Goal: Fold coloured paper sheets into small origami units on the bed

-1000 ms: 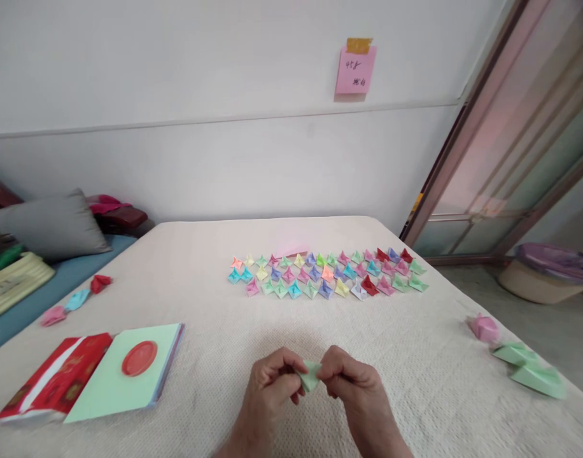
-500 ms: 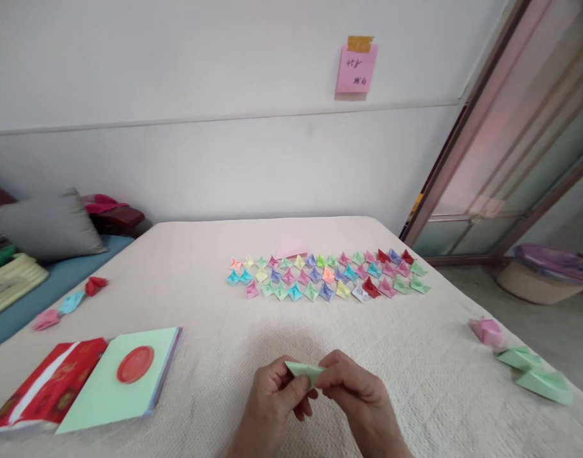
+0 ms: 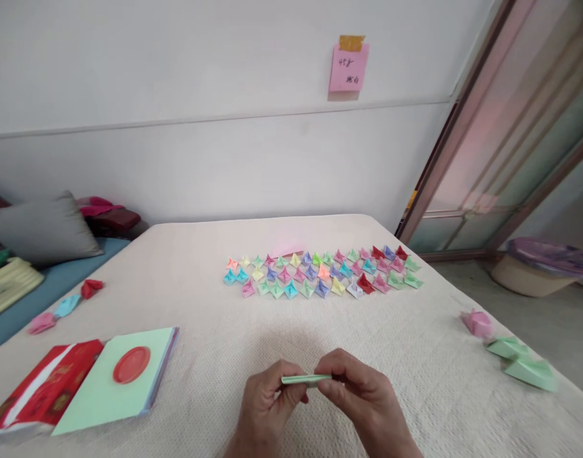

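A small folded piece of light green paper (image 3: 305,379) is held up between both hands, its thin edge facing me. My left hand (image 3: 268,402) pinches its left part between thumb and fingers. At the right end, my right hand (image 3: 359,393) grips it with thumb and index finger. Beyond the hands, rows of small folded paper boats (image 3: 310,273) in many colours stand on the cloth-covered table (image 3: 215,356).
At left lie a stack of green paper (image 3: 105,394) with a red round lid (image 3: 132,364), a red packet (image 3: 53,381) and several folded papers (image 3: 67,306). Green paper boats (image 3: 530,371) and a pink one (image 3: 477,322) sit by the right edge. A pink note (image 3: 349,69) hangs on the wall.
The green paper has turned from showing its face to lying edge-on, flatter between the fingers. The right hand's thumb now shows under it. The whole view has shifted slightly.
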Tool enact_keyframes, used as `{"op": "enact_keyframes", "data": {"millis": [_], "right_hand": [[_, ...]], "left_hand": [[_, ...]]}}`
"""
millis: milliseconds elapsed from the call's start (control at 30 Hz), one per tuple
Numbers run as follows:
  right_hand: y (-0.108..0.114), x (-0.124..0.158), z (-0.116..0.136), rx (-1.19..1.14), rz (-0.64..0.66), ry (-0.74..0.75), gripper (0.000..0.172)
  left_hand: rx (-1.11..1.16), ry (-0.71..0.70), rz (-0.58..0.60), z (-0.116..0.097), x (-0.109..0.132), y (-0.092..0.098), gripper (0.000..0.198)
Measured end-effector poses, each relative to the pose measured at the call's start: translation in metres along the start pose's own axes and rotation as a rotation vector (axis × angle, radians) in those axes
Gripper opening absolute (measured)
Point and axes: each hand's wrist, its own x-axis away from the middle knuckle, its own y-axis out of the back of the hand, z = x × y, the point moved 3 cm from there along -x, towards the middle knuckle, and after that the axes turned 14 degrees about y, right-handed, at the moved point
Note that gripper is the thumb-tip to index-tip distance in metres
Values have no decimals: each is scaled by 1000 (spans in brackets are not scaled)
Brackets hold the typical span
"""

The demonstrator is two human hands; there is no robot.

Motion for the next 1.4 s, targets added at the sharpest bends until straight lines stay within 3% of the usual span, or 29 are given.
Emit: {"op": "enact_keyframes", "data": {"millis": [300, 600, 900, 1233, 1400], "right_hand": [[-1, -3, 8, 164, -6, 125, 15], [-6, 0, -2, 41, 12, 1, 19], [-11, 1, 1, 13, -24, 31, 27], [-11, 0, 6, 50, 14, 74, 19], [-10, 1, 4, 89, -42, 42, 22]], "left_hand": [[73, 51, -7, 5, -1, -3, 20], [88, 93, 14, 4, 0, -5, 26], [44, 84, 32, 2, 2, -8, 29], [82, 86, 76, 3, 1, -12, 29], [99, 79, 63, -1, 1, -8, 25]]}}
